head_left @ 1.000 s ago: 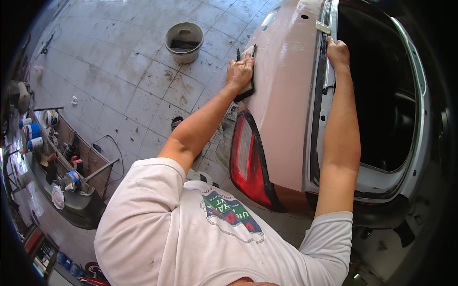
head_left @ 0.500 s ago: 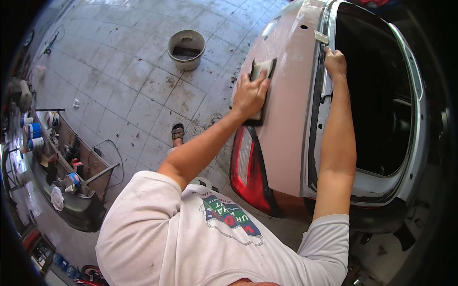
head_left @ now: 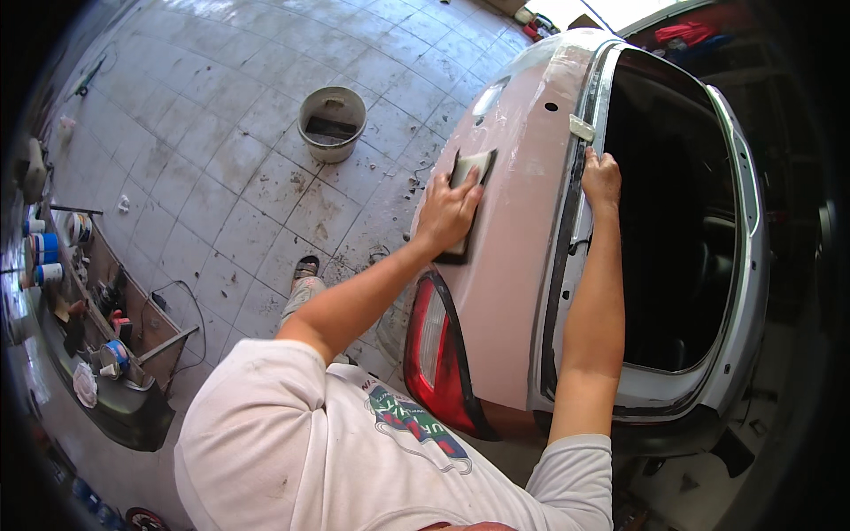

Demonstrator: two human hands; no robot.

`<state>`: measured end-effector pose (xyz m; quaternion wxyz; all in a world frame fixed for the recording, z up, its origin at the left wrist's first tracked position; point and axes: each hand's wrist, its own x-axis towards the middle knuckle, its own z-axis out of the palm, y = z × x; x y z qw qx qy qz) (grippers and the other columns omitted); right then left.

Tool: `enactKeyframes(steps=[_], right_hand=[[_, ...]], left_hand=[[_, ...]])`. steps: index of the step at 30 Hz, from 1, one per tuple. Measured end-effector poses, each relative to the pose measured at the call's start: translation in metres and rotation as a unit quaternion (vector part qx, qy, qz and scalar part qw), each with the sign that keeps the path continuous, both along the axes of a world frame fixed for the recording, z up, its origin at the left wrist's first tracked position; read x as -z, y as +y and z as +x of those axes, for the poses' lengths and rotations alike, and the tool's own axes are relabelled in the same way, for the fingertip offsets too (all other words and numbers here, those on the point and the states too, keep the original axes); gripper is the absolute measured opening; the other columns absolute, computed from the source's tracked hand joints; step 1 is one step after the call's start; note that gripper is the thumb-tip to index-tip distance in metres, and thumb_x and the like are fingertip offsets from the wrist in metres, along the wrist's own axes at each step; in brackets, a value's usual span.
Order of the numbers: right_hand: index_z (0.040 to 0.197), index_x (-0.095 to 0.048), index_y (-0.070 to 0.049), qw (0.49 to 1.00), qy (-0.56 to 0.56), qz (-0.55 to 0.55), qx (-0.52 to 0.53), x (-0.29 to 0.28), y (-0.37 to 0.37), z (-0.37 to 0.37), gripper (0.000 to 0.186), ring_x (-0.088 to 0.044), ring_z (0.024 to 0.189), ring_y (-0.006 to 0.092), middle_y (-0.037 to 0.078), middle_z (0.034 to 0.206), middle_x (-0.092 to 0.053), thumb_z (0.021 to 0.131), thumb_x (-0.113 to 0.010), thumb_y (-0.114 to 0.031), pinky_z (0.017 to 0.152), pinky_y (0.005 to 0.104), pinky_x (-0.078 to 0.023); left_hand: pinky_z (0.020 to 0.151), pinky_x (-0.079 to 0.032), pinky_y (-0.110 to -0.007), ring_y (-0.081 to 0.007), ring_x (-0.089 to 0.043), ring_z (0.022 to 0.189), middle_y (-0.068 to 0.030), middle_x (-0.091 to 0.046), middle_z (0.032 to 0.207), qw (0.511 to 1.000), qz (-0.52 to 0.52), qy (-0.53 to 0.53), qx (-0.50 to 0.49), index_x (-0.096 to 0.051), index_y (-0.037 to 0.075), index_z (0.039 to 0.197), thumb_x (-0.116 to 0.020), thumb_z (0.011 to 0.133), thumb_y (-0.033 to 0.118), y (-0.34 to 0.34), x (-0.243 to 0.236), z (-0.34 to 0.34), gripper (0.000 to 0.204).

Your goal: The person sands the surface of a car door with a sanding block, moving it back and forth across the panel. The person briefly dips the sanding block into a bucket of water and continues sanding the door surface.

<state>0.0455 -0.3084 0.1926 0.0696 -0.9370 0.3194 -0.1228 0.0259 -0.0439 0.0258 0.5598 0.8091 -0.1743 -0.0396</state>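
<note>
My left hand (head_left: 450, 212) is closed over a sanding block (head_left: 478, 163), pale on top with a dark sheet underneath. The block lies against the pinkish, partly sanded car body panel (head_left: 505, 265), just above the red and clear tail light (head_left: 429, 345). To the right, my right hand (head_left: 602, 180) is curled around the edge of the car's large dark opening (head_left: 664, 221). Just beyond its knuckles a small whitish block (head_left: 582, 127) rests on the frame. The fingertips of my right hand are partly hidden.
A grey bucket (head_left: 332, 115) with a dark piece inside stands on the tiled floor (head_left: 221, 159) at left of the car. A detached bumper (head_left: 115, 411) holding cans and tools lies at far left, with a thin cable (head_left: 202, 310) beside it. My sandaled foot (head_left: 305, 268) is below the bucket.
The whole view has shifted, so the car and bucket sit lower and slightly left in the picture. Both hands keep their holds, and the sanding block stays on about the same part of the panel.
</note>
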Motion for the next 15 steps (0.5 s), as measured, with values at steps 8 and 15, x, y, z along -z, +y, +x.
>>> enactKeyframes(steps=[8, 15], right_hand=[[0.094, -0.063, 0.002, 0.999, 0.01, -0.04, -0.006, -0.013, 0.026, 0.006, 0.045, -0.067, 0.095, 0.0544, 0.034, 0.096, -0.07, 0.105, -0.054, -0.04, 0.079, 0.0581, -0.053], [0.095, -0.059, 0.002, 0.996, 0.058, -0.021, 0.066, -0.014, 0.034, -0.019, 0.048, -0.067, 0.089, 0.0539, 0.032, 0.089, -0.07, 0.107, -0.048, -0.043, 0.072, 0.0582, -0.052]], left_hand=[[0.104, -0.047, -0.054, -0.0522, -0.053, 0.122, -0.0342, -0.053, 0.131, 0.996, 0.017, 0.09, 0.014, -0.057, 0.019, 0.148, -0.044, 0.105, 0.045, -0.069, -0.059, 0.136, 0.052], [0.101, -0.049, -0.054, -0.0483, -0.05, 0.122, -0.0328, -0.047, 0.134, 0.997, 0.0, 0.042, 0.067, -0.057, 0.017, 0.149, -0.047, 0.105, 0.042, -0.017, -0.016, 0.049, 0.051]])
